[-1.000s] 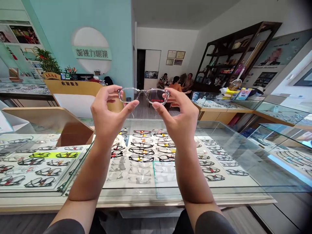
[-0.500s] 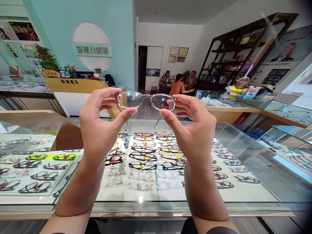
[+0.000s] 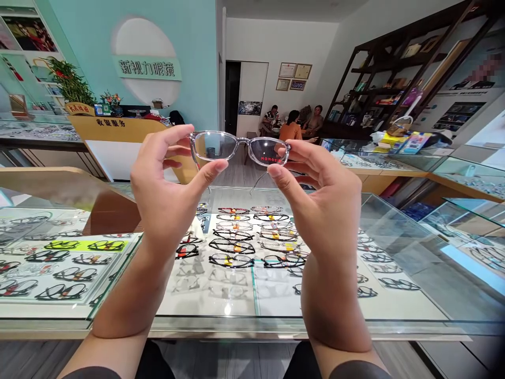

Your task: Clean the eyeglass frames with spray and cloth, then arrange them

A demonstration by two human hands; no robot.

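Note:
A pair of eyeglasses (image 3: 242, 141) with a clear frame is held up above the glass display case (image 3: 236, 329), lenses facing me. Red lettering shows on the right lens. My left hand (image 3: 168, 181) pinches the left end of the frame between thumb and fingers. At the other end, my right hand (image 3: 321, 195) grips the frame the same way. The thin temples point down and away behind the lenses, partly hidden. Beneath the hands, several rows of eyeglasses (image 3: 231, 246) lie inside the case.
To the left, a tray (image 3: 74, 266) holds more eyeglasses. A wooden counter (image 3: 118, 131) stands behind it. Several people (image 3: 291, 131) sit at the back. Dark shelves (image 3: 379, 73) and another glass case (image 3: 374, 163) line the right side.
The eyeglasses and both hands sit slightly higher and further right in view. The room behind has shifted too, and the glasses tilt a little down to the right. Both grips are unchanged.

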